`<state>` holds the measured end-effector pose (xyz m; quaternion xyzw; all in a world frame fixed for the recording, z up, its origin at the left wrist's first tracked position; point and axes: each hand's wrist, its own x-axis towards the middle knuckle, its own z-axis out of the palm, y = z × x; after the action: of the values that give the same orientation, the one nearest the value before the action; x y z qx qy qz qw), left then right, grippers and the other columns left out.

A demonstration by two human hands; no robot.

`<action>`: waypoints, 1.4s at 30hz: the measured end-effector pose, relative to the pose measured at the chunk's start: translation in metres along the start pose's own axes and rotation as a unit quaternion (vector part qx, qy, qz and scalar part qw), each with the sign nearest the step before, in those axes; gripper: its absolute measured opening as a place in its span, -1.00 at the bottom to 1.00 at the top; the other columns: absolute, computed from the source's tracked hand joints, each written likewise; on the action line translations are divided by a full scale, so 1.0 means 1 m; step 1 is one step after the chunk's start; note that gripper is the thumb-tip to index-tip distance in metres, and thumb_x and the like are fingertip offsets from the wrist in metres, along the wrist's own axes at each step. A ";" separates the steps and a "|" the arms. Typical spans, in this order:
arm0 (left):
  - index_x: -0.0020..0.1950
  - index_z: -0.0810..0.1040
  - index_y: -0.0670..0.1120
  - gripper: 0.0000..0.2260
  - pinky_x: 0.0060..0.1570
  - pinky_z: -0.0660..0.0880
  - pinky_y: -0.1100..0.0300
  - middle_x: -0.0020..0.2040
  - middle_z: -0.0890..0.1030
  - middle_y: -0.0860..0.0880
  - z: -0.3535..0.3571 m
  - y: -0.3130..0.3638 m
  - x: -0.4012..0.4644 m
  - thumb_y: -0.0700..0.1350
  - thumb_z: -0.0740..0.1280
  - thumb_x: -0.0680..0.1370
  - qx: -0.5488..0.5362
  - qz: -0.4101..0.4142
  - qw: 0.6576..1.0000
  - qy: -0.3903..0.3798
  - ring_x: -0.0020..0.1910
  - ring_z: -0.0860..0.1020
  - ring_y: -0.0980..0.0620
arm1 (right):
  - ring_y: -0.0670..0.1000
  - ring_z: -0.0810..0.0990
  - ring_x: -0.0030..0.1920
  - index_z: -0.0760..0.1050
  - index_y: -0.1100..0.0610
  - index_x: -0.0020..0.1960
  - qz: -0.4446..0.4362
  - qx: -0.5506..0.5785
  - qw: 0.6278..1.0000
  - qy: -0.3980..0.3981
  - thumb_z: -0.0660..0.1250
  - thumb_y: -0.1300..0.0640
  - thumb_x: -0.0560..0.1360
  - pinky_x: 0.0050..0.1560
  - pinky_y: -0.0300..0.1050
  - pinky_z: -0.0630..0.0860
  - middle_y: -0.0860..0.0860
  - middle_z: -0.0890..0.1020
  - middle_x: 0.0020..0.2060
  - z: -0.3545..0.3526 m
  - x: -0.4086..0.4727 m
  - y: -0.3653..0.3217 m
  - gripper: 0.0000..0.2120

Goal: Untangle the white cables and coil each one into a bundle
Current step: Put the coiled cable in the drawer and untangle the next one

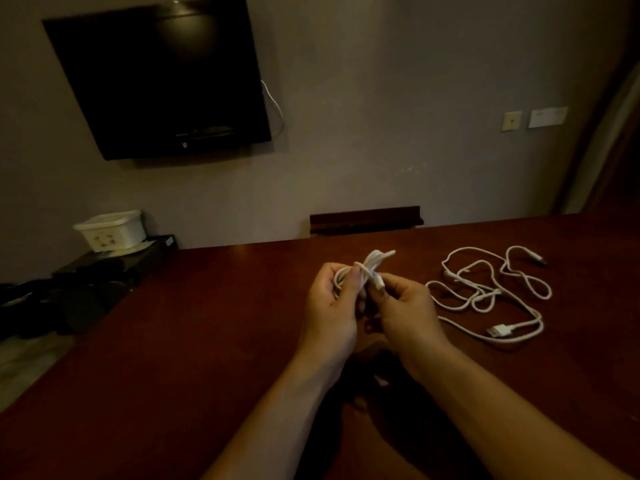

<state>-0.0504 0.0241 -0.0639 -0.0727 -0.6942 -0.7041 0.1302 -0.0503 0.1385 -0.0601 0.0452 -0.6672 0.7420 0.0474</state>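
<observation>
table [173, 341]: dark red wood, the work surface; both forearms reach over it from the near edge, so the hands work just above its middle.

TV [156, 81]: dark screen on the wall behind the table, off to the left and well away from the work.

tangle [491, 292]: loose white cables lying on the table to the right of the hands, loops crossing one another, a flat plug at the near end. It looks parked there to wait its turn while one cable is dealt with; it touches neither hand.

box [110, 230]: white lidded tub on a dark stand at the left, beyond the table's far-left corner.

left hand [332, 306]: fingers curled round the coil, thumb laid across the front of the loops. It seems to serve as the former that keeps the turns stacked.

right hand [405, 310]: close beside the left, thumb and fingertips pinching a plug end of the same cable, likely guiding the tail around the loops.

coil [367, 268]: one white cable gathered into loops, held in the air between the two hands, a short end poking up and right. By my reading the first bundle is nearly wound and the tail needs tucking; how tight the turns sit I cannot tell.
</observation>
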 end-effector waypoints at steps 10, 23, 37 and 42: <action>-0.12 0.54 0.09 -0.82 -0.23 0.47 0.39 -0.17 0.62 0.12 -0.003 -0.002 -0.003 -0.02 0.35 0.69 0.226 0.117 0.956 0.146 -0.14 0.59 0.18 | -0.12 0.71 -0.21 0.74 -0.07 0.00 -0.118 -0.243 0.961 0.063 0.40 0.03 0.62 -0.13 0.08 0.71 -0.14 0.73 -0.24 0.011 -0.002 0.014 -0.87; 0.02 0.73 0.14 -0.89 -0.04 0.68 0.12 -0.09 0.71 0.17 -0.018 -0.009 0.008 -0.08 0.47 0.61 0.187 0.046 0.973 0.124 -0.06 0.66 0.22 | -0.29 0.65 -0.06 0.53 -0.12 0.11 -0.252 -0.329 0.910 0.015 0.49 0.14 0.55 -0.06 -0.30 0.66 -0.23 0.65 -0.04 -0.005 0.000 0.012 -0.76; -0.03 0.69 -0.05 -0.84 -0.15 0.66 0.21 -0.11 0.73 -0.01 -0.012 -0.004 0.009 -0.29 0.54 0.51 -0.007 -0.002 0.991 0.137 -0.10 0.72 0.03 | -0.14 0.63 -0.07 0.61 -0.02 0.18 -0.331 -0.381 0.862 0.041 0.31 -0.08 0.56 -0.16 -0.07 0.67 -0.16 0.63 0.05 -0.010 0.008 0.010 -0.73; 0.03 0.74 -0.03 -0.90 -0.09 0.68 0.18 -0.08 0.76 0.01 -0.007 -0.001 0.006 -0.21 0.51 0.57 -0.033 0.017 0.991 0.126 -0.05 0.73 0.06 | -0.12 0.59 -0.08 0.56 -0.04 0.16 -0.337 -0.410 0.847 0.041 0.31 -0.01 0.59 -0.20 -0.11 0.66 -0.15 0.55 0.02 -0.009 0.010 0.008 -0.83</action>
<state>-0.0560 0.0166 -0.0635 0.0001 -0.6473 -0.7279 0.2262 -0.0611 0.1466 -0.0680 0.2131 -0.8517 0.3408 0.3361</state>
